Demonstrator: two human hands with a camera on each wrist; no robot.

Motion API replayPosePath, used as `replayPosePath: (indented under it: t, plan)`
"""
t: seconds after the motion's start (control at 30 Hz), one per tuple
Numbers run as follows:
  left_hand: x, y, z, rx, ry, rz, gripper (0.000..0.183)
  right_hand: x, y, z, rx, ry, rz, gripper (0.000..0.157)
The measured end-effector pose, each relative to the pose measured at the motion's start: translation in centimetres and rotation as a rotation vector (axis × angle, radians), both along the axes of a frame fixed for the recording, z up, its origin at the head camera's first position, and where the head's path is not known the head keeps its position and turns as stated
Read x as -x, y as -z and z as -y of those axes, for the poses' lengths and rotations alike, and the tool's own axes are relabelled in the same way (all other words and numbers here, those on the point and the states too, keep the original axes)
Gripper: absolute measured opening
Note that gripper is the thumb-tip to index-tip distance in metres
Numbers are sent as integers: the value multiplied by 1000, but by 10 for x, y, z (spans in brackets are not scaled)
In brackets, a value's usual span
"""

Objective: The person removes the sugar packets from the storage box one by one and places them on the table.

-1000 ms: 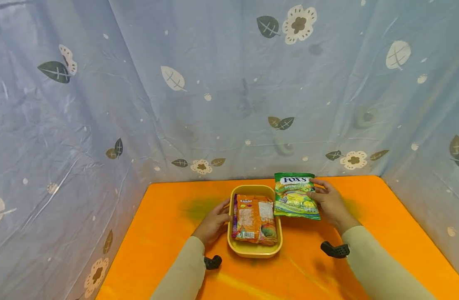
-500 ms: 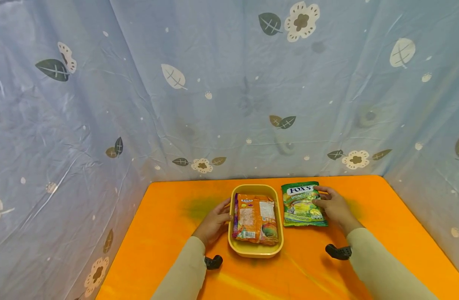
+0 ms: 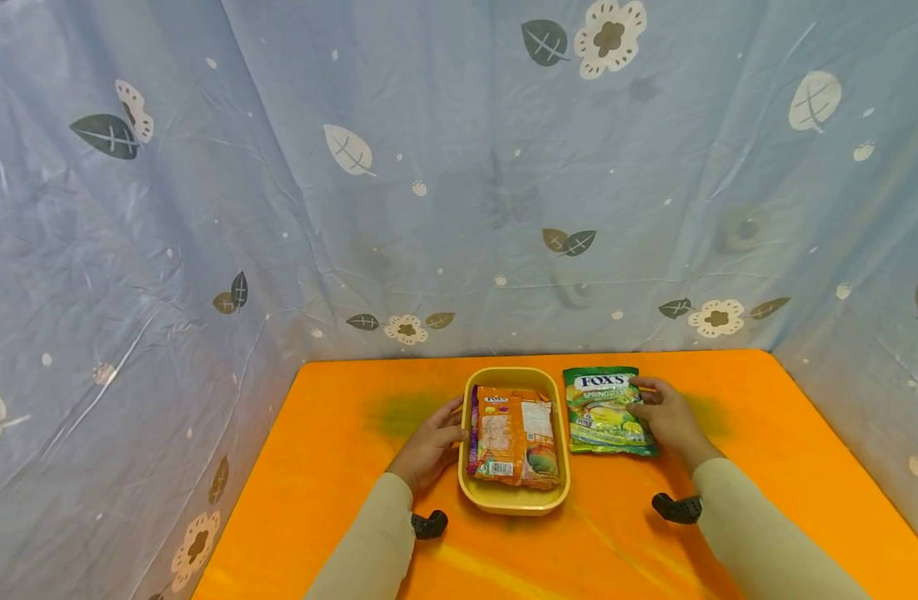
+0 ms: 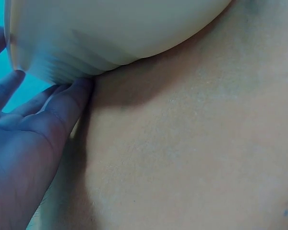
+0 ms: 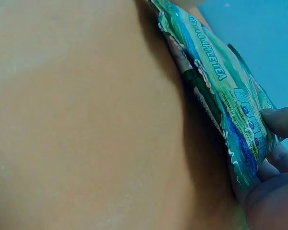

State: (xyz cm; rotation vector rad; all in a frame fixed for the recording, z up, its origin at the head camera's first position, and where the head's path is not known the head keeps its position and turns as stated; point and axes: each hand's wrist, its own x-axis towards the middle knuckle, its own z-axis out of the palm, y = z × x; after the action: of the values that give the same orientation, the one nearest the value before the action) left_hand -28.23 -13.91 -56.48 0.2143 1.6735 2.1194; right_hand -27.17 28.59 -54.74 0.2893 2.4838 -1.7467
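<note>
In the head view, a yellow plastic tray (image 3: 514, 507) stands upright on the orange table. Inside it lies an orange candy bag (image 3: 513, 442), with a purple candy bag (image 3: 473, 442) showing beneath its left side. My left hand (image 3: 427, 448) is at the tray's left wall, fingers extended against the outside; the left wrist view shows fingertips under its curved side. To the right of the tray, my right hand (image 3: 669, 418) pinches the right edge of a green Fox's candy bag (image 3: 605, 412). The thumb presses its printed face and fingers sit behind it in the right wrist view.
An orange cloth covers the table (image 3: 339, 492). A pale blue patterned curtain (image 3: 466, 208) rises along the back and both sides. A black wrist mount (image 3: 430, 525) sits below the left wrist, and another black mount (image 3: 677, 508) below the right.
My right hand has carried the green candy bag from overlapping the tray's right rim to the right and down beside it, still pinching it. The left hand stays at the tray.
</note>
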Motion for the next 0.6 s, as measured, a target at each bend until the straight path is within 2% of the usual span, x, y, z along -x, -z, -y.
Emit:
replayPosePath:
  t: [0.27,0.6]
  plan:
    - [1,1,0,4,3,-2,77,-1,1,-3,-3,5,-19,62]
    - [1,2,0,5,-1,0,79,-11,-1,-19,145,-17,-22,69]
